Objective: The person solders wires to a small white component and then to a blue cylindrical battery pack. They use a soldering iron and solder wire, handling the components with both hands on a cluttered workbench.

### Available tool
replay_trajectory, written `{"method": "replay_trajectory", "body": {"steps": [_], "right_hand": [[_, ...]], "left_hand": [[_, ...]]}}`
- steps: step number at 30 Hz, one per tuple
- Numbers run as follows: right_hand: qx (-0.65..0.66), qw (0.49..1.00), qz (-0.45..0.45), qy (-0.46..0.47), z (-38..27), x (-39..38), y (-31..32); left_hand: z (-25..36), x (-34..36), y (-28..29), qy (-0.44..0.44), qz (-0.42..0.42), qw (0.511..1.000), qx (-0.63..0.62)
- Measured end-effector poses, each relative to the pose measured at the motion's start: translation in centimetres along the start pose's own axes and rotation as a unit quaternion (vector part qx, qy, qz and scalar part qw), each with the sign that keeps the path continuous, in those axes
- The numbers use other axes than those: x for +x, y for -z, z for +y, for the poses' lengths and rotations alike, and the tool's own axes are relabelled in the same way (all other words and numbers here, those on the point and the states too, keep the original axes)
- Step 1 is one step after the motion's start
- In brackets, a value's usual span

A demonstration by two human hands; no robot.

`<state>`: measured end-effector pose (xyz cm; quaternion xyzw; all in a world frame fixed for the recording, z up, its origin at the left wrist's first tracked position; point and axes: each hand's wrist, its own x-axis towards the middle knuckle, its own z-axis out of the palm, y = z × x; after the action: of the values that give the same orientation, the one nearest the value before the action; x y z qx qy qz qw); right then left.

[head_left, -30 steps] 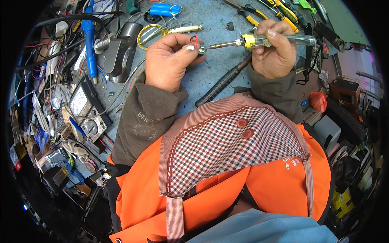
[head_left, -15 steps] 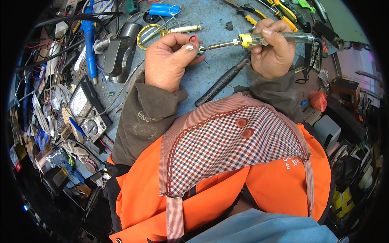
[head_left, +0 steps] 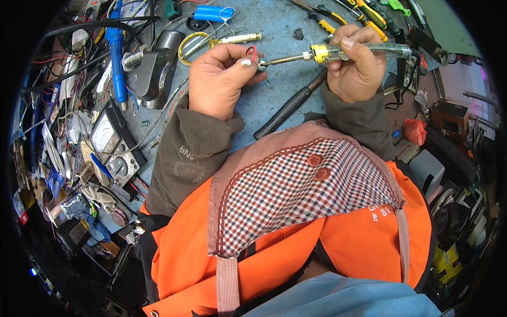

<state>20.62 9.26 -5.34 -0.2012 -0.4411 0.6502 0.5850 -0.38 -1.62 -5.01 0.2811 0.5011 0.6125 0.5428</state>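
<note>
Between the thumb and fingers of my left hand (head_left: 218,79) is a small round part (head_left: 262,65) with a short red wire (head_left: 252,51) looping up from it. A small white piece shows at the thumb tip; the fingers hide the rest. My right hand (head_left: 359,66) is closed around the clear handle of a soldering iron (head_left: 320,53) with a yellow collar. The iron lies nearly level, its metal tip pointing left and meeting the small part or very close to it. Below the iron, a tool with a black textured handle (head_left: 285,112) rests on the blue worktop (head_left: 288,87).
An analog multimeter (head_left: 115,145), a grey metal fitting (head_left: 161,68), a blue pen-like tool (head_left: 116,58) and tangled cables crowd the left. A blue cylindrical cell pack (head_left: 214,13) lies at the back. Yellow-and-black pliers (head_left: 323,22) and screwdrivers (head_left: 374,17) lie at the back right.
</note>
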Motion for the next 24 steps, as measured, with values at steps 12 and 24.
{"method": "replay_trajectory", "body": {"steps": [12,24], "right_hand": [[0.000,1.000,0.004,-0.005,-0.01,0.04,0.02],[0.005,0.999,0.022,-0.023,0.00,-0.07,0.13]], "left_hand": [[0.11,-0.02,0.03,0.001,-0.002,1.000,0.002],[0.23,-0.06,-0.22,-0.003,-0.002,1.000,0.002]]}}
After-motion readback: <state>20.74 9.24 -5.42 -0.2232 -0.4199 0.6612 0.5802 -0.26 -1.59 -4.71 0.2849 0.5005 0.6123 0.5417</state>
